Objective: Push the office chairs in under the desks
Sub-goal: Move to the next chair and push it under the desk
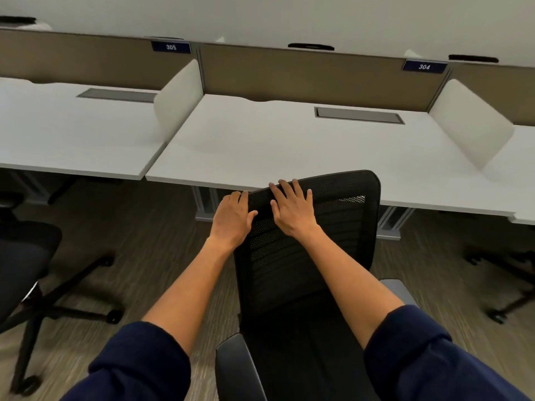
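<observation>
A black mesh-backed office chair (338, 227) stands in front of the white desk (260, 146) marked 304. The top of its backrest overlaps the desk's front edge. My left hand (231, 217) grips the backrest's upper left corner, fingers curled over the edge. My right hand (292, 209) lies flat on the top of the mesh back, fingers spread. The seat and both armrests, one of them (234, 366) at lower left, are outside the desk, close to me.
A second black chair (26, 256) with a wheeled base stands at left, out from the desk (72, 134) marked 305. Another chair's base (503, 285) shows at right. Low white dividers (179, 91) separate the desks. Grey desk legs stand either side of the chair.
</observation>
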Action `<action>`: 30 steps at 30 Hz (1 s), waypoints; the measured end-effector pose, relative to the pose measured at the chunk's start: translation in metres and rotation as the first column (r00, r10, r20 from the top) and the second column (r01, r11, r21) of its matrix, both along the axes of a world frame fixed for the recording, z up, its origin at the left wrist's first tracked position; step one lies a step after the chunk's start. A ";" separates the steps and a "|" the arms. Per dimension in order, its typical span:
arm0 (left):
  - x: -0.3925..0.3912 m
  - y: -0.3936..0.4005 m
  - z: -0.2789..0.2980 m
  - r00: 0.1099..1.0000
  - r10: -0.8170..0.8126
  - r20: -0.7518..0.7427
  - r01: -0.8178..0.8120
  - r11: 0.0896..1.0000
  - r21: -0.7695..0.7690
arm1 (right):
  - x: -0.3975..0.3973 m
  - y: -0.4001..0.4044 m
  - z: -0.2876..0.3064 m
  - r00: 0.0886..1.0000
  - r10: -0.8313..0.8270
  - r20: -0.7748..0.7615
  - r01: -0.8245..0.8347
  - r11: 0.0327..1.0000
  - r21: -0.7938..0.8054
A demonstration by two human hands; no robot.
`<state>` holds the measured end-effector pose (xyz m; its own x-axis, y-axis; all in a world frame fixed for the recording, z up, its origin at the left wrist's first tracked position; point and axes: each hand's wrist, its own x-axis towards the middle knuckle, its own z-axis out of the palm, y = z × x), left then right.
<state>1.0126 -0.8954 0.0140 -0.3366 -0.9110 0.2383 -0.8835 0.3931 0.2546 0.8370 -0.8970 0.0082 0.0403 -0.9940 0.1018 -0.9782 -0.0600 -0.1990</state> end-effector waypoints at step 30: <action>0.147 0.327 0.034 0.939 0.315 -0.141 -0.317 0.948 0.014 | 0.127 0.270 0.034 0.950 0.271 0.156 -0.291 0.950 0.118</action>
